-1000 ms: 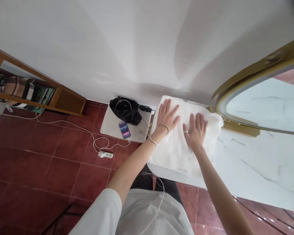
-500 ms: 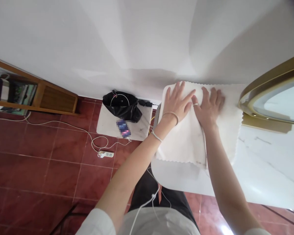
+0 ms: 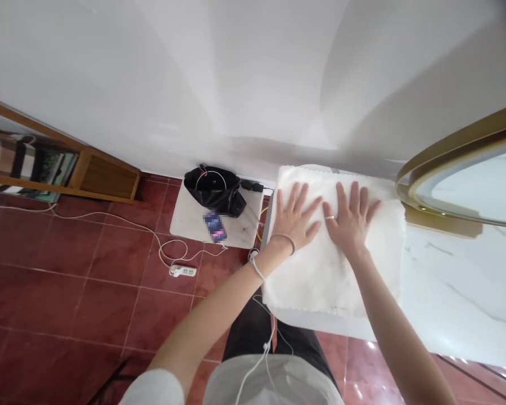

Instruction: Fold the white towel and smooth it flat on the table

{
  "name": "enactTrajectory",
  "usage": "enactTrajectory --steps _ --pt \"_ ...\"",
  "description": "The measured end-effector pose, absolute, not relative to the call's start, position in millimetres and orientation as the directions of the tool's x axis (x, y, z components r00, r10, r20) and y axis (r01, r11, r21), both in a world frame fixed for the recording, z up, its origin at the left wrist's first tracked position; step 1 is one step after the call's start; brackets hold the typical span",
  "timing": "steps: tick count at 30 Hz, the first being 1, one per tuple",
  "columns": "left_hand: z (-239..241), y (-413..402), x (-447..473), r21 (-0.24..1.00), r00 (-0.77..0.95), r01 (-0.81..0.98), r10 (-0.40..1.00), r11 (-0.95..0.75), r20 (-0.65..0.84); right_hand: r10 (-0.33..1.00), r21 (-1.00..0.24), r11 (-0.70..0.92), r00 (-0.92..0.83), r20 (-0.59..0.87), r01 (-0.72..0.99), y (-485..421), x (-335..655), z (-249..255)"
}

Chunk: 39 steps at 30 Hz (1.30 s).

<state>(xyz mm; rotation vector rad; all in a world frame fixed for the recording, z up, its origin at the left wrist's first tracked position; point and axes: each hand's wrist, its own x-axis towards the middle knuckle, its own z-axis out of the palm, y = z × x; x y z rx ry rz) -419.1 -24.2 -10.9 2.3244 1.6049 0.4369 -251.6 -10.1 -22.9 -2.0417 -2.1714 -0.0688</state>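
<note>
1. The white cloth [image 3: 310,275] is spread over the left end of the marbled white table [image 3: 455,281], near the wall [image 3: 253,84]; its scalloped near edge is set just inside the table's rim.
2. The left hand [image 3: 294,222] and right hand [image 3: 349,222] are laid palm-down on the cloth, fingers fanned wide; nothing is seen pinched or enclosed in either.
3. Change noted: half a second earlier, a raised fold ran beside the right forearm and the thumb sides nearly met; now that fold is not seen, and a small gap is left between the hands.
4. Implication, as judged: the cloth has been made flatter; contact is read as pressing rather than grasping, though the force cannot be told.
5. Surroundings: a gold-framed mirror [image 3: 472,185] is stood just beside the cloth's right edge; a black bag [image 3: 217,194] is placed well to the left.
</note>
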Motion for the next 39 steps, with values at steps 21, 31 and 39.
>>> enactTrajectory --steps 21,31,39 --pt "-16.0 -101.0 -445.4 0.366 0.225 0.904 0.974 -0.221 0.032 0.968 -0.218 0.237 -0.212 0.131 0.947 -98.2 -268.1 -18.2" --pt "-20.4 -202.0 -446.9 0.352 0.107 0.926 0.99 -0.133 0.092 0.949 -0.2 0.315 -0.304 0.085 0.928 -196.2 -291.0 -12.9" --pt "-11.1 -196.3 -418.5 0.455 0.056 0.884 0.99 -0.109 0.129 0.928 -0.1 0.362 -0.348 0.131 0.927 -216.8 -237.2 -19.0"
